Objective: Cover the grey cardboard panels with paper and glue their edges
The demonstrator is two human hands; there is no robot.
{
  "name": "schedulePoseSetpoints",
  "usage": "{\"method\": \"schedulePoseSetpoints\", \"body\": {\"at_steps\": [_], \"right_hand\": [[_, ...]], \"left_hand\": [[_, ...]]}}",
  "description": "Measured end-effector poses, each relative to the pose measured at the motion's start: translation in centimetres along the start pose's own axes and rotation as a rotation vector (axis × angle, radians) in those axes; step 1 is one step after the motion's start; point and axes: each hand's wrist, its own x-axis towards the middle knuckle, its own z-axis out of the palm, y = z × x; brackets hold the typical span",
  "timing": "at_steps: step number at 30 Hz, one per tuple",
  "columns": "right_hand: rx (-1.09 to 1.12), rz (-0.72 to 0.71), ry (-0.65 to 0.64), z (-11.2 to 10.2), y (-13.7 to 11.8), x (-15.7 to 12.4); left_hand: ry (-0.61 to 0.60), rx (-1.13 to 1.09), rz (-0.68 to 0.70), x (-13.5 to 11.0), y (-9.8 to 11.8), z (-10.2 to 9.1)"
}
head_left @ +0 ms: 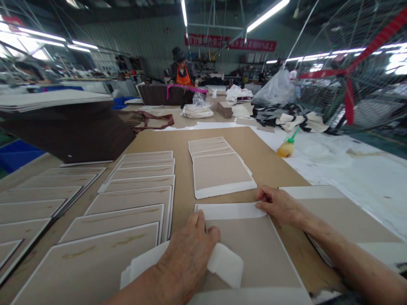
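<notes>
A tan board with white edging (254, 250) lies right in front of me on the brown table (181, 169). My left hand (190, 250) rests on its near left part, fingers closed around a folded white cloth (227, 264). My right hand (278, 205) presses its curled fingers on the white folded strip (230, 210) along the board's far edge, at the right corner.
Overlapping rows of finished boards (133, 199) cover the left side; a small stack (219, 169) lies ahead. A yellow glue bottle (286, 147) stands at right, more boards (343, 212) beside my right arm. A dark stack (70, 127) sits far left. A person in an orange apron (183, 72) works at the far end.
</notes>
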Motion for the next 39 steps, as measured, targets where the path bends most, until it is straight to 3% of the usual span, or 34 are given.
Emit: {"method": "schedulePoseSetpoints", "body": {"at_steps": [6, 14, 27, 39], "right_hand": [[-0.026, 0.033, 0.061, 0.7, 0.2, -0.8], [-0.017, 0.042, 0.110, 1.6, 1.2, -1.1], [0.062, 0.076, 0.158, 2.1, 0.6, -2.7], [-0.007, 0.073, 0.163, 1.6, 0.3, -1.5]], "left_hand": [[-0.029, 0.018, -0.020, 0.1, 0.1, -0.1], [-0.024, 0.032, -0.003, 0.2, -0.5, 1.3], [-0.036, 0.055, 0.020, 0.1, -1.0, 1.9], [-0.037, 0.093, 0.047, 0.2, -1.4, 2.5]]}}
